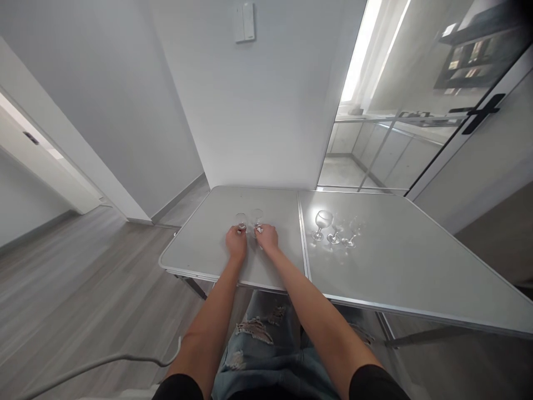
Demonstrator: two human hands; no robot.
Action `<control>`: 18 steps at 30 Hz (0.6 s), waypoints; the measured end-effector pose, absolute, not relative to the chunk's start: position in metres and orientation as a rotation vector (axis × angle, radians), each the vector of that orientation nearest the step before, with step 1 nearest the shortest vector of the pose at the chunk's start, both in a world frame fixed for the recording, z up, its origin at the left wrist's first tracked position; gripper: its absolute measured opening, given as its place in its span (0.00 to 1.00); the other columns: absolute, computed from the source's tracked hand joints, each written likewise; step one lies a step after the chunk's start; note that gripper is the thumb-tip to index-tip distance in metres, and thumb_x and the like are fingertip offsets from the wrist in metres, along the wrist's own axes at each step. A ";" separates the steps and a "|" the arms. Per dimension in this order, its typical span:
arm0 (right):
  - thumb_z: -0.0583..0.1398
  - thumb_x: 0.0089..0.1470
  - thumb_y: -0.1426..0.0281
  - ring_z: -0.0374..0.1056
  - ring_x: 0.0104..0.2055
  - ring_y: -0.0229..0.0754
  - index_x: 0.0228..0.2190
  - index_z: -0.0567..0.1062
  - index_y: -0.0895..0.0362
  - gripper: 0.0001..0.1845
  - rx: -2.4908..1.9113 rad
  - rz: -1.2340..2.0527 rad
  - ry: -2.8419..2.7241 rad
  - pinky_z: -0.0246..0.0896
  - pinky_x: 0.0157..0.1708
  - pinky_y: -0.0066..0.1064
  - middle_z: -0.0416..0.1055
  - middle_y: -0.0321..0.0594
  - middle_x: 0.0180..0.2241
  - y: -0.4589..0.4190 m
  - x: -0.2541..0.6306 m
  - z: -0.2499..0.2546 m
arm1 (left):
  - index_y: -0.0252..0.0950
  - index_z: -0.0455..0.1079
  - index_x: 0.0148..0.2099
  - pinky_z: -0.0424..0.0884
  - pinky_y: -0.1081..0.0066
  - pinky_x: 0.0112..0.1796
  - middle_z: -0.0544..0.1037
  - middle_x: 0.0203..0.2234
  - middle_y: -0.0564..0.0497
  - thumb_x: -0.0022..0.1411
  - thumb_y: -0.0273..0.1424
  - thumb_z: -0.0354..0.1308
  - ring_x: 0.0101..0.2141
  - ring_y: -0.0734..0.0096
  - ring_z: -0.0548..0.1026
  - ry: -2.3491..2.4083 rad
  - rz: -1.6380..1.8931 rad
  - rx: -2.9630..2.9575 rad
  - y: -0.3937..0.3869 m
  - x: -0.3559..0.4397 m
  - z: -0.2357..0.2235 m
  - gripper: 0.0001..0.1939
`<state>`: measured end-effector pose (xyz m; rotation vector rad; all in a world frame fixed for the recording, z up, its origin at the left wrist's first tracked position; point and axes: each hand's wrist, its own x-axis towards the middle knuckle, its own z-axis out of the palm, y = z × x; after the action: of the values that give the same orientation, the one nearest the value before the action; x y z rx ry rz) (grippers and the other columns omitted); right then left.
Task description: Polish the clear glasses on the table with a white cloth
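Observation:
Two clear stemmed glasses stand side by side on the left half of the grey table (200,239). My left hand (236,242) is closed around the lower part of the left wine glass (241,218). The right wine glass (257,214) is gripped low down by my right hand (267,238). The fingers partly cover both stems and bases. To the right, past the table's seam, three more clear wine glasses (323,220) stand in a row, apart from my hands.
A metal-edged seam (303,233) splits the folding table. Behind it rises a white wall with a switch (245,23). A glass door with a black handle (483,113) is at the right. A pale cable (120,356) hangs at lower left.

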<state>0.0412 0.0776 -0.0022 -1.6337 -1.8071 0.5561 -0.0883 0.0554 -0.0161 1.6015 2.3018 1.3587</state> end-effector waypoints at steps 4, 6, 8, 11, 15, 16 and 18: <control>0.59 0.59 0.62 0.76 0.44 0.47 0.43 0.82 0.52 0.15 -1.666 0.560 -1.827 0.64 0.41 0.28 0.81 0.46 0.40 0.077 0.040 -0.001 | 0.35 0.79 0.41 0.69 0.68 0.43 0.82 0.37 0.44 0.65 0.38 0.55 0.39 0.61 0.78 2.317 1.349 1.557 0.059 -0.089 -0.014 0.15; 0.58 0.60 0.61 0.76 0.45 0.47 0.43 0.82 0.52 0.15 -1.668 0.563 -1.839 0.64 0.42 0.29 0.80 0.46 0.40 0.077 0.040 0.000 | 0.35 0.79 0.40 0.68 0.68 0.43 0.82 0.37 0.44 0.64 0.38 0.55 0.39 0.61 0.78 2.320 1.325 1.554 0.060 -0.088 -0.013 0.15; 0.58 0.60 0.62 0.75 0.45 0.48 0.43 0.81 0.51 0.15 -1.673 0.566 -1.842 0.64 0.42 0.30 0.80 0.46 0.41 0.077 0.039 0.000 | 0.35 0.79 0.38 0.68 0.68 0.42 0.82 0.36 0.44 0.64 0.38 0.55 0.38 0.61 0.78 2.327 1.292 1.567 0.060 -0.088 -0.012 0.14; 0.57 0.61 0.62 0.75 0.46 0.48 0.44 0.81 0.51 0.15 -1.684 0.576 -1.829 0.65 0.43 0.31 0.80 0.45 0.42 0.077 0.039 0.003 | 0.36 0.78 0.38 0.67 0.68 0.40 0.82 0.35 0.45 0.63 0.39 0.56 0.37 0.61 0.78 2.349 1.242 1.574 0.060 -0.087 -0.011 0.14; 0.61 0.58 0.60 0.74 0.48 0.46 0.46 0.79 0.49 0.15 -1.696 0.600 -1.803 0.64 0.44 0.30 0.79 0.42 0.44 0.077 0.042 0.008 | 0.36 0.77 0.45 0.67 0.67 0.40 0.81 0.35 0.46 0.63 0.40 0.57 0.37 0.61 0.77 2.361 1.197 1.555 0.058 -0.085 -0.008 0.15; 0.63 0.55 0.59 0.74 0.48 0.46 0.49 0.77 0.49 0.19 -1.703 0.613 -1.788 0.64 0.44 0.30 0.79 0.43 0.44 0.075 0.045 0.008 | 0.36 0.76 0.49 0.67 0.67 0.41 0.80 0.35 0.46 0.62 0.40 0.58 0.38 0.60 0.77 2.371 1.205 1.549 0.055 -0.084 -0.006 0.17; 0.67 0.50 0.58 0.73 0.46 0.48 0.55 0.71 0.51 0.32 -1.719 0.649 -1.747 0.65 0.42 0.31 0.77 0.46 0.45 0.069 0.053 0.009 | 0.35 0.70 0.56 0.67 0.66 0.41 0.79 0.35 0.46 0.60 0.39 0.61 0.40 0.59 0.76 2.428 1.256 1.502 0.047 -0.079 -0.003 0.24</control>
<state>0.0526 0.0695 0.0090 -1.7190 -1.7471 0.6486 -0.0790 0.0465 -0.0030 1.5021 2.4277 1.2565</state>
